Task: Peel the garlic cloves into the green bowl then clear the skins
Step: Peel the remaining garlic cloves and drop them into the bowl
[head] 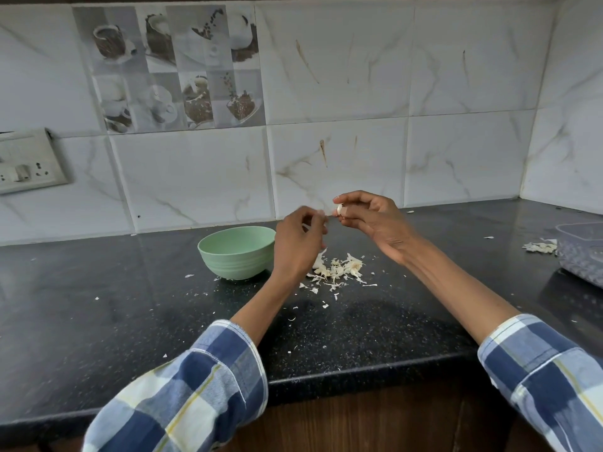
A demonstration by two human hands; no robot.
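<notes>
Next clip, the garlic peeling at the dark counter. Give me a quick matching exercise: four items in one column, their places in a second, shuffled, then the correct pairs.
Items:
1. green bowl
2. garlic clove
3. pile of skins
4. clear plastic container

Places:
A. pinched in the right hand, above the counter
B. far right edge of the counter
C. on the counter, just left of the left hand
D. on the counter, below the two hands

Pairs: 1-C, 2-A, 3-D, 4-B

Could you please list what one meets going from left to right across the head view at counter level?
Socket panel → green bowl → left hand → garlic clove → right hand → small skin pile → plastic container.
</notes>
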